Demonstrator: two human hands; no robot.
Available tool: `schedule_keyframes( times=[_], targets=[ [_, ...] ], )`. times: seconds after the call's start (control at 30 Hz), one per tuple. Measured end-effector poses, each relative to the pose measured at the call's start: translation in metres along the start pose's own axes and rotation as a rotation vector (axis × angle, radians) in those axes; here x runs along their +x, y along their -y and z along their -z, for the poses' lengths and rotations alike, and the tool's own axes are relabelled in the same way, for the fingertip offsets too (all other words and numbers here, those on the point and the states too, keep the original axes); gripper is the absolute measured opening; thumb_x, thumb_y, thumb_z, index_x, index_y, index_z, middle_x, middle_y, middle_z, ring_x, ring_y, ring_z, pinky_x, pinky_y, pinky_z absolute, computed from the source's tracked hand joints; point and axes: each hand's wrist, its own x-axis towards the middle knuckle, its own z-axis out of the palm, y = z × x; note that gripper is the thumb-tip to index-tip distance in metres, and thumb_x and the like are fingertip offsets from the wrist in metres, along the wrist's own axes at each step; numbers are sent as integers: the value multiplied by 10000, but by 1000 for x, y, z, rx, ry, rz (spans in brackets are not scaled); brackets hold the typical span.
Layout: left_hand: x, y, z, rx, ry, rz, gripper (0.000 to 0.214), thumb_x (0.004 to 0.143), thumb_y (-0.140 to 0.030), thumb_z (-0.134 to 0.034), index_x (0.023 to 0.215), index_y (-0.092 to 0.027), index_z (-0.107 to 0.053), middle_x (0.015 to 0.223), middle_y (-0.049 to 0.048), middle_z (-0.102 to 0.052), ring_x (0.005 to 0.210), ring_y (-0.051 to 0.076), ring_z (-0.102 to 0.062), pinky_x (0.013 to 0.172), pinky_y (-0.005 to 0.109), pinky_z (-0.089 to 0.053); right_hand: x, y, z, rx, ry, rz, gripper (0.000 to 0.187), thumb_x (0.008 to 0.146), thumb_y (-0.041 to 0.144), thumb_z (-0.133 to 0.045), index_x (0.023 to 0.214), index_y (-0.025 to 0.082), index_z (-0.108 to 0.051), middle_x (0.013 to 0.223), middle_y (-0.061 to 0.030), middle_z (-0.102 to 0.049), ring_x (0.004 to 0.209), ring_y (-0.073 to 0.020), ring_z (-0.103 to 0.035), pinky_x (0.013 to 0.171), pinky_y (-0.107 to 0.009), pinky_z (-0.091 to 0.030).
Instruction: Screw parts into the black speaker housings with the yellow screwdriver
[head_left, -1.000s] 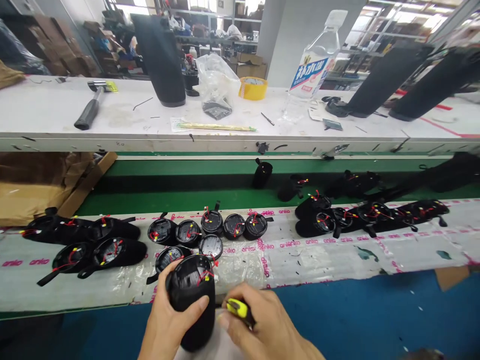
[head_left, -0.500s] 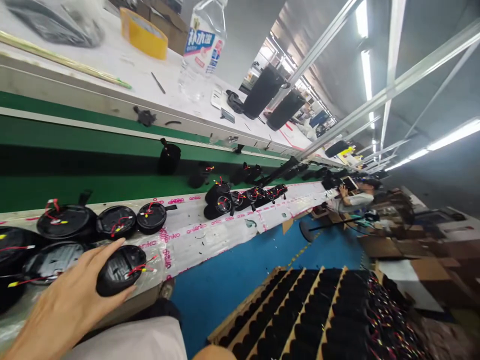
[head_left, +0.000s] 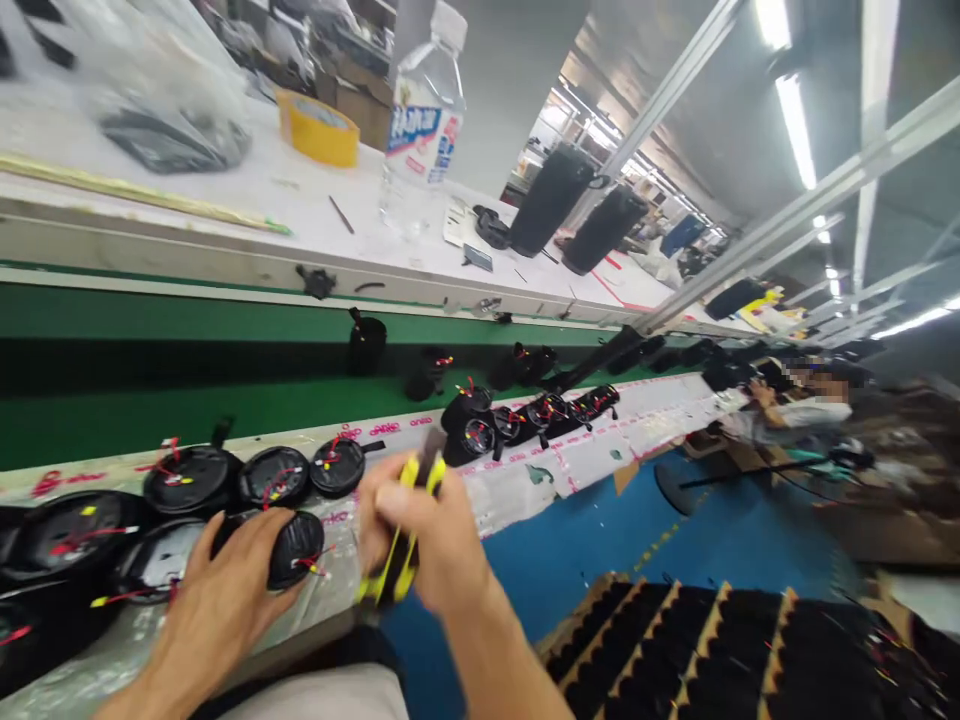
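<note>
Under the fingers of my left hand (head_left: pixel 232 590), which curl round its side, is a black round speaker housing (head_left: pixel 296 550) with red and yellow wires at its open end. My right hand (head_left: pixel 420 540) is closed round a yellow-and-black hand tool (head_left: pixel 405 560) with a dark tip pointing up; its exact kind is blurred. The tool is beside the held housing, apart from it. More black housings with wires, such as one (head_left: pixel 337 466) behind and another (head_left: pixel 191 478) to the left, stand close to my left hand.
A bench covered in printed white film (head_left: pixel 487 500) carries a farther group of housings (head_left: pixel 540 412). Above it, a white shelf (head_left: pixel 300 220) holds a plastic bottle (head_left: pixel 424 130), a yellow tape roll (head_left: pixel 319 128) and black speakers (head_left: pixel 551 200). Rows of housings lie at lower right. A person sits farther along.
My right hand has come into view with the yellow-and-black tool. My left hand stays on the same housing, while the whole view has shifted so things appear farther right and lower.
</note>
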Motion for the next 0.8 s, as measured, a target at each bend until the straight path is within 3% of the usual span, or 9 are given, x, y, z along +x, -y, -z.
schedule_keyframes(
  times=[0.1, 0.2, 0.27, 0.33, 0.47, 0.57, 0.67, 0.8],
  targets=[
    [0, -3, -3, 155, -31, -33, 457, 879, -290, -561, 1273, -58, -576, 1235, 256, -714, 1147, 396, -685, 1140, 678, -340, 88, -16, 36, -245, -176, 15, 373, 1005, 518, -486, 1031, 183, -648, 741, 9, -631, 661, -159, -619, 668, -320, -562],
    [-3, -13, 0, 255, -74, 7, 449, 865, -200, -521, 1278, -54, -619, 1268, 289, -677, 1158, 442, -654, 1081, 702, -367, 165, -40, 66, -516, -287, 22, 297, 980, 371, -643, 1195, 167, -629, 1236, -91, -649, 1109, -238, -638, 951, -453, -542],
    [-7, -21, 7, 286, -84, 21, 496, 836, -145, -510, 1315, -64, -609, 1322, 298, -638, 1192, 449, -624, 1072, 700, -366, 200, -58, 76, -682, -284, 3, 339, 975, 352, -671, 1267, 188, -616, 1387, -102, -580, 1214, -272, -595, 1019, -513, -511],
    [-14, -27, 16, 281, -102, 30, 546, 827, -146, -523, 1368, -82, -570, 1387, 292, -591, 1241, 440, -586, 1103, 691, -330, 223, -74, 79, -822, -259, -37, 358, 975, 349, -678, 1292, 198, -612, 1405, -101, -572, 1211, -277, -600, 1019, -524, -516],
    [-33, -27, 36, 239, -139, 80, 539, 866, -248, -577, 1389, -123, -534, 1450, 248, -524, 1300, 401, -530, 1181, 598, -260, 239, -98, 79, -1035, -231, -116, 362, 984, 362, -669, 1297, 192, -608, 1352, -99, -602, 1153, -262, -633, 972, -499, -551],
    [-41, -24, 43, 185, -137, 143, 541, 895, -316, -595, 1406, -159, -509, 1484, 209, -493, 1324, 381, -519, 1174, 538, -304, 239, -103, 84, -1147, -214, -129, 363, 990, 373, -660, 1300, 191, -605, 1340, -98, -608, 1133, -255, -641, 954, -486, -561],
    [-41, -20, 38, 161, -187, 141, 529, 879, -315, -614, 1384, -183, -529, 1452, 180, -542, 1287, 357, -571, 1086, 486, -425, 235, -100, 88, -1221, -182, -99, 365, 991, 372, -660, 1303, 191, -603, 1327, -94, -616, 1125, -250, -646, 943, -474, -567],
    [-40, -8, 15, 228, -277, -20, 549, 767, -310, -668, 1307, -229, -616, 1412, 139, -633, 1224, 333, -655, 965, 440, -542, 227, -93, 83, -1279, -169, -72, 357, 984, 359, -673, 1291, 190, -609, 1304, -89, -626, 1093, -240, -657, 919, -457, -578]
  ],
)
